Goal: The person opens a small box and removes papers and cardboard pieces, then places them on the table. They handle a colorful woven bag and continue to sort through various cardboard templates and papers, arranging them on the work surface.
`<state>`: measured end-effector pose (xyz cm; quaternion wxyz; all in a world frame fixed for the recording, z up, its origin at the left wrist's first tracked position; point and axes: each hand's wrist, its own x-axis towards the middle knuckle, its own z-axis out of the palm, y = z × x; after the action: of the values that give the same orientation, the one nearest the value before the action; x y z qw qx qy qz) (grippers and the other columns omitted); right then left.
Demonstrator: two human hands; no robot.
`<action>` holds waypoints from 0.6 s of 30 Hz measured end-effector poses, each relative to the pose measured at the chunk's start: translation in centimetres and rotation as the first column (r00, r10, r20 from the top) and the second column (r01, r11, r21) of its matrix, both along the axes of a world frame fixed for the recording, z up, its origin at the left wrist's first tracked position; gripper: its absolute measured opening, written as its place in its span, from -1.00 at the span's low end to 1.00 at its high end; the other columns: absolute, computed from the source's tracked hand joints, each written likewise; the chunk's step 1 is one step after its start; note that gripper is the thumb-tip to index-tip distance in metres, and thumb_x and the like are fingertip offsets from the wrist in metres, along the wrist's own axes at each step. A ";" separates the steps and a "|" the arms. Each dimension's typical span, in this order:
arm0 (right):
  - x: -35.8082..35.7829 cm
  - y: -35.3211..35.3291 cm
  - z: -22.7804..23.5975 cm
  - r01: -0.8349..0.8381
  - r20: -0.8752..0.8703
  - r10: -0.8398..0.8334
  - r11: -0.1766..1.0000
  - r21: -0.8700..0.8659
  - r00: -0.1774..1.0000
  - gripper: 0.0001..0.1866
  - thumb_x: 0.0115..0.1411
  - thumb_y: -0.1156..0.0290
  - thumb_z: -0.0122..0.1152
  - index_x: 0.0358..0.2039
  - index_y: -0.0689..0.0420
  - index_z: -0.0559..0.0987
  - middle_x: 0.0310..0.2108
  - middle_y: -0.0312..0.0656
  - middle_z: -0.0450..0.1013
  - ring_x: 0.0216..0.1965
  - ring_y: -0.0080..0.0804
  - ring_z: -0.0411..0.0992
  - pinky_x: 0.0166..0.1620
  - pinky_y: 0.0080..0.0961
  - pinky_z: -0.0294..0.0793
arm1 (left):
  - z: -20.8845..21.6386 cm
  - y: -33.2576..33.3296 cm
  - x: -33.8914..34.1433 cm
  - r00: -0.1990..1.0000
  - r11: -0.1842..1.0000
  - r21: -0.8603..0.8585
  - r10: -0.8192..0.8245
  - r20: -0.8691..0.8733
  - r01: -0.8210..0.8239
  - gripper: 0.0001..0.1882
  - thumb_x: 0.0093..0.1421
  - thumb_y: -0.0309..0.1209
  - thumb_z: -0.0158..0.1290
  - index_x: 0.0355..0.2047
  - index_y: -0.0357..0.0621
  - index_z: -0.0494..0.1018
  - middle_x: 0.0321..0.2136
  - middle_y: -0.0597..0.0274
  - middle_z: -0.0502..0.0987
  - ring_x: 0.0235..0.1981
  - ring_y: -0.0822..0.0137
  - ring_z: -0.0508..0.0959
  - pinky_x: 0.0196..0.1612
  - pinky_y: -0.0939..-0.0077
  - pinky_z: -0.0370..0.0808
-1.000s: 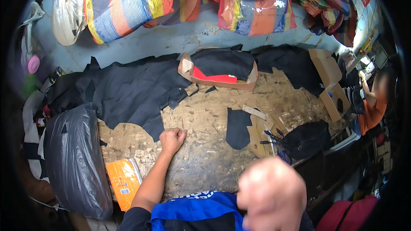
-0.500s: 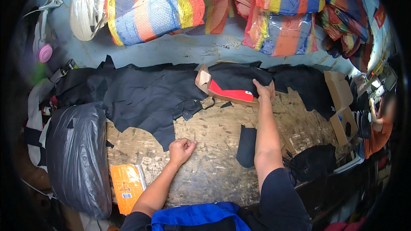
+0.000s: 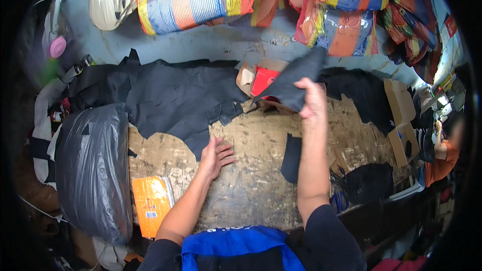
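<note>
My right hand [image 3: 314, 101] is closed on the edge of a black leather-like piece [image 3: 296, 80]. That piece is raised and tilted at the back of the worktable [image 3: 251, 180]. Behind and left of it shows an open cardboard box [image 3: 245, 78] with something red [image 3: 262, 80] inside, partly covered. My left hand [image 3: 217, 157] hovers over or rests on the wood, fingers apart and nothing in them. Close to its fingertips lies the edge of a large black sheet [image 3: 170, 93]. A smaller black cut piece [image 3: 291, 158] lies flat beside my right forearm.
A bulky bundle in dark plastic [image 3: 93, 170] stands on the left beside an orange packet [image 3: 150, 203]. To the right are blue-handled scissors [image 3: 340, 201], a black bag [image 3: 369, 183] and an open carton [image 3: 401, 143]. Striped mesh bags [image 3: 186, 0] hang above. A person in orange [image 3: 443, 158] is at far right.
My right hand has lifted the black piece up from the cardboard box, uncovering more of the red thing. My left hand has moved slightly forward and its curled fingers have opened.
</note>
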<state>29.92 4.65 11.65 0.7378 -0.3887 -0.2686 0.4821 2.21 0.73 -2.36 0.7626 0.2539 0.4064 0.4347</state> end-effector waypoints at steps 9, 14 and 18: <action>-16.1 -1.8 0.8 -0.604 -0.095 0.617 0.785 0.136 0.781 -0.75 -0.08 0.66 0.05 -0.31 0.30 0.46 -0.40 -0.16 0.45 -0.39 -0.36 0.48 -0.30 -0.36 0.56 | 9.0 4.6 -5.2 0.930 0.957 0.108 0.229 0.287 -0.270 -0.75 0.18 -0.34 0.00 -0.18 -0.21 0.41 -0.13 0.14 0.44 -0.14 0.33 0.44 -0.04 0.32 0.44; -13.7 -3.0 -2.0 -0.591 0.531 0.680 0.722 -0.360 0.506 -0.59 0.04 0.29 0.29 -0.19 0.31 0.47 -0.33 -0.12 0.50 -0.34 -0.40 0.49 -0.32 -0.50 0.52 | 10.2 10.1 -15.7 0.848 0.517 0.749 0.517 0.112 -0.414 -0.52 -0.05 -0.72 0.07 -0.04 -0.32 0.40 -0.20 0.14 0.50 -0.30 0.43 0.49 -0.17 0.62 0.42; -7.9 -9.6 -8.2 0.096 0.953 0.242 0.969 -0.228 -0.182 -0.28 -0.09 -0.13 0.26 -0.07 0.19 0.48 0.05 0.10 0.28 0.14 -0.01 0.17 0.13 0.03 0.08 | 8.5 8.5 -20.0 -0.082 0.893 0.436 0.446 -0.892 0.115 -0.16 -0.14 -0.23 0.23 0.17 -0.08 0.16 0.04 -0.34 0.27 0.11 -0.12 0.27 0.10 0.11 0.23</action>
<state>22.07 -4.94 3.43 0.1880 -0.6802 -0.7042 0.0782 -17.82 9.24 6.13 0.0965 0.5757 0.7643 0.2740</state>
